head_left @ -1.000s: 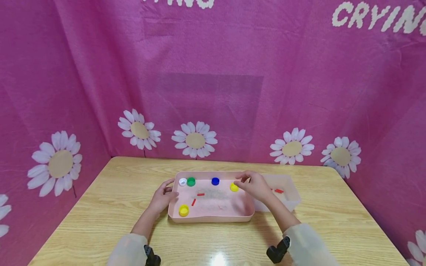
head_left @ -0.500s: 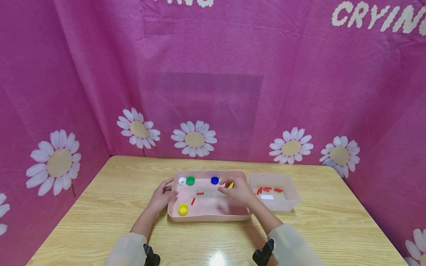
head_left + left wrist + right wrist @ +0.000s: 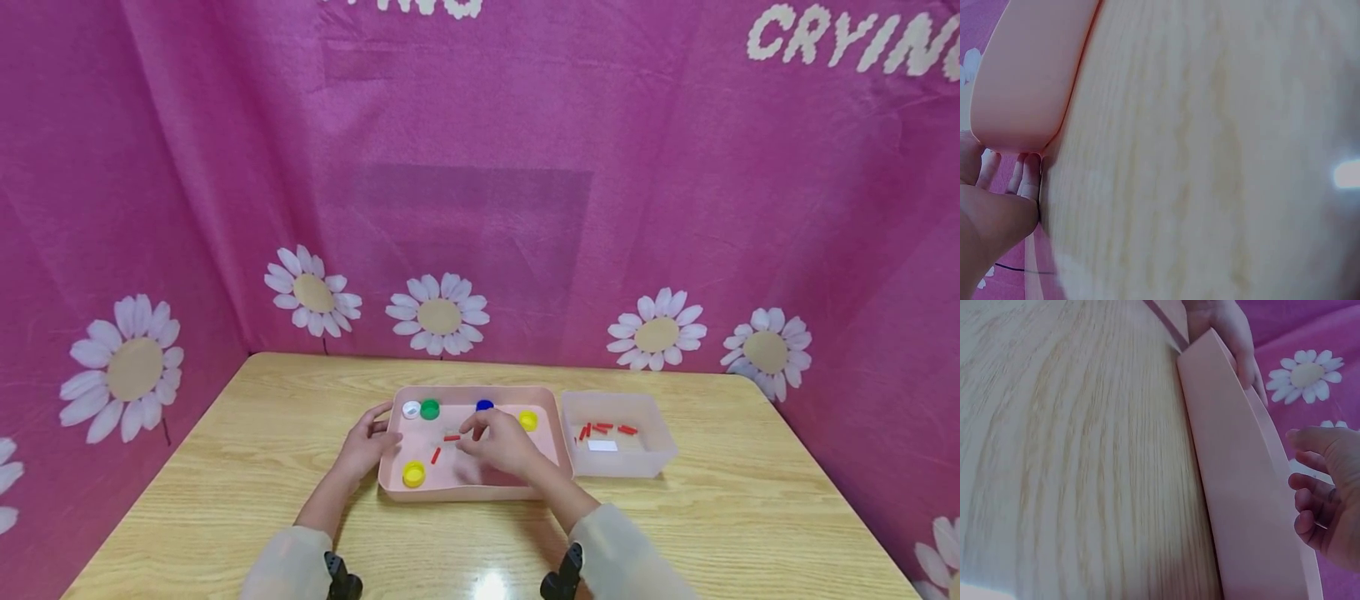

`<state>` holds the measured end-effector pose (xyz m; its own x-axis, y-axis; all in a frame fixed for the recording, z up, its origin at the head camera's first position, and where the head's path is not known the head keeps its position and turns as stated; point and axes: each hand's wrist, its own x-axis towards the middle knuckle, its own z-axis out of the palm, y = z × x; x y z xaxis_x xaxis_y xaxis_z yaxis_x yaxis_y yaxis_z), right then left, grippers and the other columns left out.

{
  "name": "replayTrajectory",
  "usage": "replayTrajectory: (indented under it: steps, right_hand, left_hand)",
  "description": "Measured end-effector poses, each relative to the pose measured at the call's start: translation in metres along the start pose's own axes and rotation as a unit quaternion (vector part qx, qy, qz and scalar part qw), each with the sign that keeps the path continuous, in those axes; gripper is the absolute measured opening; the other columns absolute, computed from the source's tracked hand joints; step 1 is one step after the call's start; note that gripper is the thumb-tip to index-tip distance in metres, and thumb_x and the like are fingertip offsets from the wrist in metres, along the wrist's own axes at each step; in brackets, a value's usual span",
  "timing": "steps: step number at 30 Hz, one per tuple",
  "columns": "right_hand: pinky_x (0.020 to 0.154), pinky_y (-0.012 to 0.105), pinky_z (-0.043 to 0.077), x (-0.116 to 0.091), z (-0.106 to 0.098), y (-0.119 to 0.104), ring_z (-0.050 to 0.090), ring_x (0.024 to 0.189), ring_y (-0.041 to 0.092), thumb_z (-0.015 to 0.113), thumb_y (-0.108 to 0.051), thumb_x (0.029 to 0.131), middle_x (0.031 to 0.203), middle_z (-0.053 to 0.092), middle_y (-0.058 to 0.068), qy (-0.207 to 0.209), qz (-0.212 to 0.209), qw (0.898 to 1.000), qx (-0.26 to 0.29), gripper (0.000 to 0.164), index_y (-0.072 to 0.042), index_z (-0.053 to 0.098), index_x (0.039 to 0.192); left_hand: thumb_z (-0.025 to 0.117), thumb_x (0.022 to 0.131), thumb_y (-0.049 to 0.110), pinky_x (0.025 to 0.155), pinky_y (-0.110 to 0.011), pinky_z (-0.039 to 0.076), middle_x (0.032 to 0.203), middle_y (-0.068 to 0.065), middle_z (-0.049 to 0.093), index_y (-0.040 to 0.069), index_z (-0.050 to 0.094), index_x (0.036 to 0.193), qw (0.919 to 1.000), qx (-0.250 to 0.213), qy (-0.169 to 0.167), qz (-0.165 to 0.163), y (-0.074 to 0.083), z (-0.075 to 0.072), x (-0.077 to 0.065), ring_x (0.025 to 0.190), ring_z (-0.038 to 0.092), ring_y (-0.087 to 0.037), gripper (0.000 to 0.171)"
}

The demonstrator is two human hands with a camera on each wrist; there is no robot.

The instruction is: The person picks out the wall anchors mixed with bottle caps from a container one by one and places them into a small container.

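Note:
A shallow pink tray [image 3: 480, 493] lies on the table, its left end gripped by my left hand [image 3: 365, 446], thumb over the rim and fingers outside. My right hand [image 3: 498, 443] hovers over the tray's middle, thumb and fingers loosely bent and apart; the right wrist view shows nothing between them. Just left of its fingertips is a short red stick [image 3: 452, 438]; a second red stick [image 3: 436, 456] lies nearer the front. Round caps sit in the tray: white [image 3: 411, 410], green [image 3: 429, 409], blue [image 3: 485, 406], partly hidden by my right hand, and two yellow caps [image 3: 528, 421].
Against the tray's right side stands a translucent bin [image 3: 652, 462] with several red sticks [image 3: 604, 428] and a white label [image 3: 602, 446]. The wooden table [image 3: 300, 400] ends at a magenta curtain [image 3: 480, 250] with daisies.
My right hand has moved left from beside the bin, past the right-hand yellow cap, to the tray's middle by the red sticks. My left hand has kept its grip on the tray.

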<state>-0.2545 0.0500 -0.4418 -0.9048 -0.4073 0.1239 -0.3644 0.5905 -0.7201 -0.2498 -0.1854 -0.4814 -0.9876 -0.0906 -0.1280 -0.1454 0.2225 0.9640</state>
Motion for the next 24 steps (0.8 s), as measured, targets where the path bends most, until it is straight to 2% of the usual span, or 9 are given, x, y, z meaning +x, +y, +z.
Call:
replayTrajectory:
  steps: [5, 12, 19, 24]
  right_hand:
    - [0.054, 0.019, 0.037, 0.003, 0.009, -0.004, 0.046, 0.068, 0.013, 0.072, -0.024, 0.081, 0.077, 0.058, -0.002, -0.023, 0.020, 1.000, 0.004, 0.021, -0.010, 0.070, 0.097]
    - [0.057, 0.019, 0.037, 0.006, 0.021, -0.005, 0.046, 0.064, 0.010, 0.073, -0.022, 0.079, 0.074, 0.058, -0.002, -0.025, 0.005, 0.999, -0.025, 0.021, -0.009, 0.070, 0.095]
    - [0.059, 0.020, 0.039, 0.011, 0.031, -0.008, 0.048, 0.066, 0.009, 0.073, -0.026, 0.079, 0.073, 0.057, -0.005, -0.055, 0.036, 0.997, -0.041, 0.020, -0.012, 0.068, 0.093]
    - [0.060, 0.021, 0.040, 0.014, 0.035, -0.010, 0.049, 0.067, 0.011, 0.074, -0.027, 0.078, 0.073, 0.058, -0.005, -0.054, 0.046, 0.997, -0.039, 0.021, -0.012, 0.068, 0.090]
  left_hand:
    - [0.056, 0.090, 0.007, 0.091, -0.036, 0.050, 0.129, -0.024, 0.048, 0.013, 0.036, 0.143, 1.0000, 0.002, 0.001, -0.002, 0.000, 0.000, -0.001, 0.110, 0.053, -0.030, 0.057]
    - [0.056, 0.089, 0.006, 0.090, -0.035, 0.050, 0.128, -0.025, 0.048, 0.012, 0.036, 0.143, 1.0000, -0.003, 0.002, 0.003, -0.001, 0.000, -0.002, 0.109, 0.053, -0.030, 0.057]
    - [0.056, 0.089, 0.006, 0.090, -0.035, 0.051, 0.128, -0.024, 0.048, 0.013, 0.036, 0.143, 1.0000, 0.001, 0.001, -0.002, -0.002, -0.001, 0.000, 0.110, 0.053, -0.030, 0.058]
    - [0.056, 0.089, 0.006, 0.091, -0.036, 0.050, 0.130, -0.024, 0.048, 0.014, 0.036, 0.143, 1.0000, -0.001, -0.001, -0.004, 0.000, 0.000, 0.000, 0.111, 0.053, -0.030, 0.057]
